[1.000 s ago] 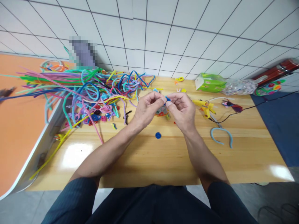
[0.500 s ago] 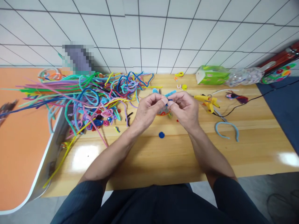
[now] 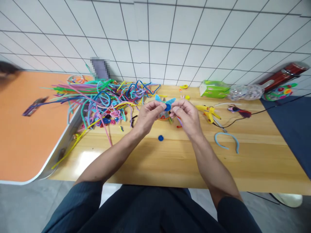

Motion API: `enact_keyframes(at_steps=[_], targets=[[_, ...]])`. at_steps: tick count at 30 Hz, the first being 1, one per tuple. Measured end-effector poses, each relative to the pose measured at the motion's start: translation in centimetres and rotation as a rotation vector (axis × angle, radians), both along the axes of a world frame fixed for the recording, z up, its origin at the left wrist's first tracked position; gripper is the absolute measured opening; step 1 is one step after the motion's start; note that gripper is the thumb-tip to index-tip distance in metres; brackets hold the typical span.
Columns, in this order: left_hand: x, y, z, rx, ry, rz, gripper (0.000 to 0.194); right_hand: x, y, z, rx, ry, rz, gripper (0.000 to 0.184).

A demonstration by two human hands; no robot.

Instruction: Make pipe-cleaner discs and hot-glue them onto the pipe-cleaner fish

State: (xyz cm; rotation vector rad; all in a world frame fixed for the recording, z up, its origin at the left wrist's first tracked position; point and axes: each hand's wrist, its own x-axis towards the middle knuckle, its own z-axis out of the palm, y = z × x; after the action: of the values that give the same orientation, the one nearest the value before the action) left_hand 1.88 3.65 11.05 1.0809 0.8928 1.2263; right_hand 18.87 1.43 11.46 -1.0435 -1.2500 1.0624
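Over the middle of the table, my left hand pinches a dark blue round button between thumb and fingers. My right hand is close beside it on the right, its thumb and fingertips pressed together; whatever is between them is too small to make out. Light blue fuzzy pieces stick up just behind the button. Partly hidden below my fingers is a clear round item with an orange-red rim. Another blue button-like disc lies on the wood nearer to me.
A tangled heap of pipe cleaners spreads at the left. To the right lie a yellow glue gun with a black cord and a curved light blue strip. A green packet and a red flask stand along the tiled wall.
My hands have drawn slightly apart, and the blue button now shows at my left fingertips. The whole view has shifted, with more of the orange table at left.
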Motion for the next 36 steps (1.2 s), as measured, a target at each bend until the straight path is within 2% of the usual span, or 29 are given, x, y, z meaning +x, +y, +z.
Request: enact_keyframes(at_steps=[7,14,18,27,31,36], targets=[[2.2,-3.0,0.3,0.012,0.103,-0.068,0.041,2.3,-3.6,-0.8,-0.008,-0.087,0.004,0.02],[3.4,-4.2,0.5,0.04,0.217,-0.166,0.038,4.2,-5.6,-2.5,0.02,-0.062,-0.011,0.018],[3.2,-4.6,0.2,0.039,0.276,-0.215,0.035,4.3,-6.2,-3.6,0.021,-0.032,0.01,0.027],[0.8,-4.5,-2.8,-0.075,0.291,-0.354,0.038,3.7,-6.4,-5.0,-0.057,-0.137,0.055,0.02],[-0.2,-3.8,-4.3,-0.082,0.303,-0.406,0.039,3.3,-5.8,-5.1,-0.118,-0.196,0.007,0.016],[-1.5,-3.7,-6.2,-0.016,0.31,-0.432,0.033,2.0,-5.2,-5.2,-0.187,-0.364,0.061,0.015]])
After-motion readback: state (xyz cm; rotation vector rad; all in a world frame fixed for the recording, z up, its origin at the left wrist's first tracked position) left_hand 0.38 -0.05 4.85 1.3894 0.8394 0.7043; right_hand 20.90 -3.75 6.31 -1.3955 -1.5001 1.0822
